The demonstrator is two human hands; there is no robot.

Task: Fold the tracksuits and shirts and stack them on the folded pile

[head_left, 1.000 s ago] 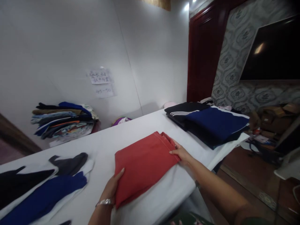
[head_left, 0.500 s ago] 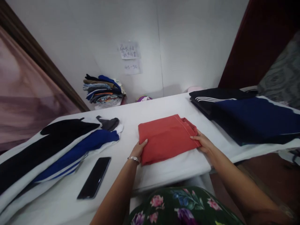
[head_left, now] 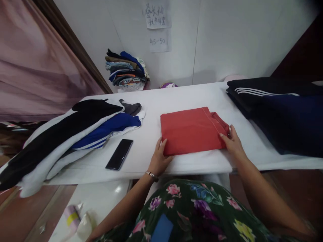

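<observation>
A folded red garment (head_left: pixel 191 129) with a stitched seam near its right side lies flat on the white-covered table. At its lower left corner is my left hand (head_left: pixel 161 158), fingers apart and touching the edge; a bracelet circles that wrist. My right hand (head_left: pixel 233 143) holds the garment's right edge, its thumb on top and the other fingers partly hidden beyond the edge. Left of the garment lies a dark phone (head_left: pixel 119 154).
Loose black, white and blue clothes (head_left: pixel 106 129) cover the table's left side. Dark folded clothes (head_left: pixel 285 114) with white stripes are piled at right. Behind the white table (head_left: pixel 151 101) stands a stack of folded clothes (head_left: pixel 126 69). Handwritten paper (head_left: pixel 160 40) hangs on the wall.
The camera view has tipped downward and shifted left. My left hand's grip at the garment's corner has loosened, its fingers now spread. My right hand stays at the right edge.
</observation>
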